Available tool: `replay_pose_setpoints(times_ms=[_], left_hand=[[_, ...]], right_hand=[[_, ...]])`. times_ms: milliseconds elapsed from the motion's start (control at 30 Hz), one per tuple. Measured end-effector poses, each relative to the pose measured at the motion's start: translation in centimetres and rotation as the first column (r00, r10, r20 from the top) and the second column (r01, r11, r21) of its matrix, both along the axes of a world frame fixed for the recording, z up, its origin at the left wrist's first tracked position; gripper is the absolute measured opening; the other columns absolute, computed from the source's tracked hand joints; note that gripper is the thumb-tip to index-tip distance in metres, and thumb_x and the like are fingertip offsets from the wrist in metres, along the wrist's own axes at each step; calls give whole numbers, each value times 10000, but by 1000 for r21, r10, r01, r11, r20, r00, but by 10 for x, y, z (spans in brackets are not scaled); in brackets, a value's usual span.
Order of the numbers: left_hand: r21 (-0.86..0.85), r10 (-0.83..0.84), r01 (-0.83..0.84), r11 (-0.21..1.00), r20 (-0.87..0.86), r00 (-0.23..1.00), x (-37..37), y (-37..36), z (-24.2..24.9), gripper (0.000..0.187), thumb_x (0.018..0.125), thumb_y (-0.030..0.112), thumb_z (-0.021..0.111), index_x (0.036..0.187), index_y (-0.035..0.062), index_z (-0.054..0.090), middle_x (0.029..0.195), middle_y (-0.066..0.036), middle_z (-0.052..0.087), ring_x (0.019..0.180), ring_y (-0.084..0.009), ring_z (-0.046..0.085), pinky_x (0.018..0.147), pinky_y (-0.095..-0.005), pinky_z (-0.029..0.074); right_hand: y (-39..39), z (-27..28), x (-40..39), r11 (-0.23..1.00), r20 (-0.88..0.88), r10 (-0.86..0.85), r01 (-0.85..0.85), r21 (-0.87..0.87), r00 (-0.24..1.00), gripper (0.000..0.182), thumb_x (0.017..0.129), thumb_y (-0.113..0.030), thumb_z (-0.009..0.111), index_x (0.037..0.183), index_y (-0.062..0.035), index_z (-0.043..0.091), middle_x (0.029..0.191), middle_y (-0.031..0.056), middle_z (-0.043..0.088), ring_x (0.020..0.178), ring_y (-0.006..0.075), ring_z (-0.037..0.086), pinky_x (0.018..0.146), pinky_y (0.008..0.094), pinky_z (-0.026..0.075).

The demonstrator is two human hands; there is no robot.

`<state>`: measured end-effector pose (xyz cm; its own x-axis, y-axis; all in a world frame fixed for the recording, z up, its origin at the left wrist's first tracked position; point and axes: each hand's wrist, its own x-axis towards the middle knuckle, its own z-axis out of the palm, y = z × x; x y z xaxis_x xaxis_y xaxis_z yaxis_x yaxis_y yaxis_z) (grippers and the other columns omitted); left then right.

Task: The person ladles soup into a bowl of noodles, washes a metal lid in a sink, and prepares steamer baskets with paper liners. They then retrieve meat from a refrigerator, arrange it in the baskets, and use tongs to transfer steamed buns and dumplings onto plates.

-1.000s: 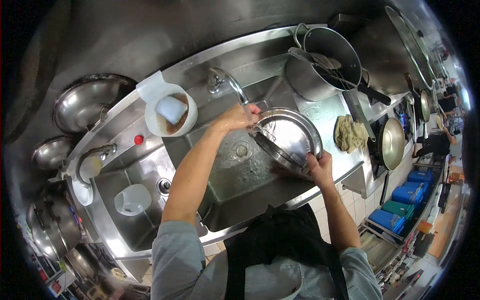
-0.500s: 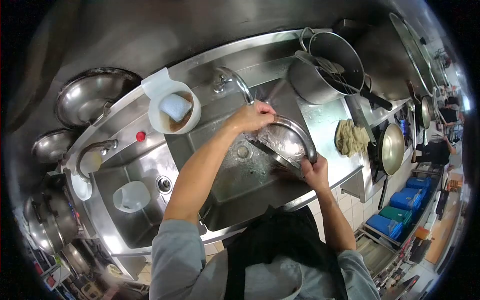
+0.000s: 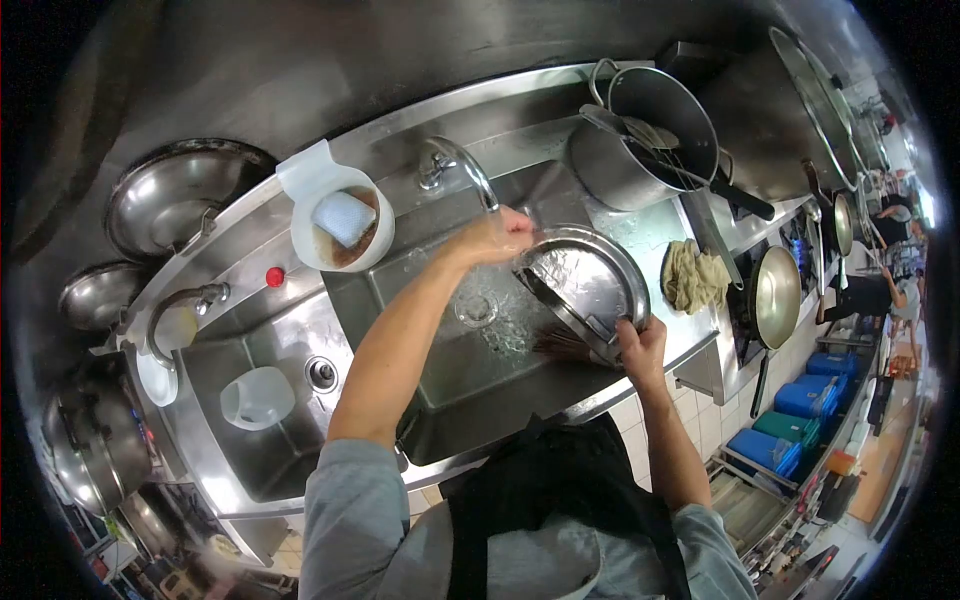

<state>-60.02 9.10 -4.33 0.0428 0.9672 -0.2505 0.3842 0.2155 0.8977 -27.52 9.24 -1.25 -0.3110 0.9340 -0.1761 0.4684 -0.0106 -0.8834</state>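
Observation:
A round steel pan [image 3: 590,280] is tilted on edge over the right basin of a steel sink [image 3: 450,370], under the faucet [image 3: 460,170] with water running. My left hand [image 3: 497,236] grips the pan's upper left rim. My right hand [image 3: 642,343] holds its lower right rim, near a small bristle brush [image 3: 560,347] at the pan's lower edge. Water splashes around the drain [image 3: 477,308].
A white jug [image 3: 335,215] with brown liquid and a sponge stands behind the sink. A large pot [image 3: 640,125] with utensils, a crumpled cloth [image 3: 695,275] and a frying pan [image 3: 780,295] lie right. A white cup [image 3: 255,397] sits in the left basin. Steel bowls [image 3: 180,200] stack at left.
The pan has been tipped and turned under the stream, its inside now facing up more. My left hand slid along the rim; my right hand shifted slightly right.

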Motion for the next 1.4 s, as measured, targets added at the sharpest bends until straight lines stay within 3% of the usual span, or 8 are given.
replay_pose_setpoints(times_ms=[600,667,700,767,833,1133,1200,1400], left_hand=[[-70,113,-122,990,-127,985,-21,-29,-27,426,876,401,643,1029,15,739,941,-133,735,851,-214,675,765,-338,516],[-344,475,-347,872,431,767,-17,-51,-59,589,925,556,598,1210,45,666,1133,-113,699,1039,-219,643,934,-365,464],[-345,475,-346,873,431,767,-8,-60,-68,589,925,556,598,1210,45,666,1133,-113,699,1039,-219,643,934,-365,464],[-526,607,-306,794,722,333,14,-81,-83,723,949,691,492,1334,84,572,1235,-81,650,1179,-229,582,1044,-409,374],[-538,611,-291,791,719,331,42,-87,-103,710,957,690,482,1308,82,588,1238,-67,633,1146,-192,566,1034,-396,361],[-366,633,-534,762,592,499,48,-120,-50,220,1009,217,583,1099,29,652,908,-2,628,783,-91,580,658,-264,481],[-336,547,-435,836,575,608,40,-125,-78,276,1011,210,566,1231,55,626,1083,0,629,908,-94,597,741,-317,523],[-397,819,-716,574,282,500,52,-79,-70,379,988,345,597,997,-15,713,855,-76,688,788,-178,638,694,-365,499]], right_hand=[[-2,-12,-15,998,-23,-3,1,-57,1000,148,841,-97,583,817,46,615,655,-3,556,600,92,512,535,297,425],[1,-10,-12,987,-132,-118,102,-122,984,132,843,-91,591,823,33,634,668,-6,563,629,84,522,552,291,424],[2,-22,-11,962,-248,-231,184,-200,941,108,838,-74,612,881,20,645,715,23,598,637,107,543,566,294,440],[1,-17,-25,922,-330,-332,231,-310,883,123,834,-68,622,914,24,640,753,42,617,645,127,561,568,298,452],[-5,8,-42,830,-391,-465,238,-504,794,197,819,-48,637,994,43,624,856,91,655,697,187,616,603,319,500],[-7,-68,-36,864,-427,-431,228,-449,795,116,832,-30,622,942,9,620,821,53,637,699,156,605,628,308,485],[-8,-71,-33,866,-414,-415,211,-454,810,156,834,-3,608,984,39,626,863,68,654,751,160,616,672,308,492],[-8,-72,-32,905,-427,-321,140,-401,846,212,844,10,607,1050,61,626,908,83,672,790,166,631,706,308,500]])
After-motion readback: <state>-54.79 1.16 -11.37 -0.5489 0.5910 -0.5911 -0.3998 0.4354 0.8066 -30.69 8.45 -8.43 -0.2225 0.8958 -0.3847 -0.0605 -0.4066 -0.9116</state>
